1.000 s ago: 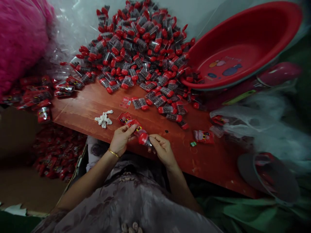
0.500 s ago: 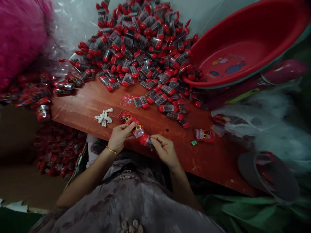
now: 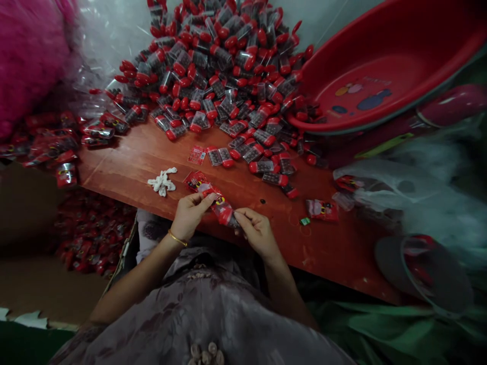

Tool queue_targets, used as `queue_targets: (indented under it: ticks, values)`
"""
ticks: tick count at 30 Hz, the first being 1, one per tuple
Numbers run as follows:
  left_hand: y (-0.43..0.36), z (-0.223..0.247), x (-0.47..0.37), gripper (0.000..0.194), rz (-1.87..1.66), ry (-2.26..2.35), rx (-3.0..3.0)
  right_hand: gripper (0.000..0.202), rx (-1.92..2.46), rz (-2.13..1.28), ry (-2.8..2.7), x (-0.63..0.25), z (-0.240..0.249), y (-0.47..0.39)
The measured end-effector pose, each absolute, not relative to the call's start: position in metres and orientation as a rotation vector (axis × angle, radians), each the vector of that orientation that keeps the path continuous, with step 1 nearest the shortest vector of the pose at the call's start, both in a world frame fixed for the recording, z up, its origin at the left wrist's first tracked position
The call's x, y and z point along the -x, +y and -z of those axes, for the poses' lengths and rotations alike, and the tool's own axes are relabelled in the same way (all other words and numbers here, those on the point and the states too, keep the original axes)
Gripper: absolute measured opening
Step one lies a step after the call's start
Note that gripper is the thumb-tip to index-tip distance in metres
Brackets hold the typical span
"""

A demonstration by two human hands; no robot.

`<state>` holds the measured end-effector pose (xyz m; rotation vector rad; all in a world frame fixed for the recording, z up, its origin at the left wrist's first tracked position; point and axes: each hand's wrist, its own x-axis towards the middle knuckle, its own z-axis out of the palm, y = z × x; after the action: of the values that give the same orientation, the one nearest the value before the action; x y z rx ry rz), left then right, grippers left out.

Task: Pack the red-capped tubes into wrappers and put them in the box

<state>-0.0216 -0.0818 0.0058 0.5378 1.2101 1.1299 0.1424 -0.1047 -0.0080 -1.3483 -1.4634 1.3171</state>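
Observation:
My left hand point(image 3: 189, 217), with a gold bracelet at the wrist, pinches a red printed packet point(image 3: 219, 201) above the table's front edge. My right hand point(image 3: 256, 230) grips the dark end of a small clear bottle with a red cap point(image 3: 227, 217). The bottle's red end sits at the packet's lower end and seems partly inside it. Under and beyond my left fingers lies another red packet point(image 3: 197, 180). A red printed card point(image 3: 197, 155) and a crumpled white piece point(image 3: 163, 182) lie farther back on the wooden table point(image 3: 129, 157).
A large heap of red-capped bottles point(image 3: 228, 66) covers the back. Red basin point(image 3: 380, 76) stands back right, grey bin point(image 3: 426, 274) at right. Filled packets point(image 3: 53, 139) lie left, above a box of red packets point(image 3: 95, 233). A red packet point(image 3: 322, 210) lies right.
The bottle's red end and the packet have come together, with the bottle now overlapping the packet's end. My right hand has shifted slightly left. The view has moved a little.

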Motion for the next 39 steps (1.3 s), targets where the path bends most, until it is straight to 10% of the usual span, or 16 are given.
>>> queue_targets:
  ticks: [39]
  values:
    - [-0.088, 0.005, -0.005, 0.043, -1.192, 0.965, -0.482, 0.016, 1.350, -0.859, -1.363, -0.104, 0.030, -0.116]
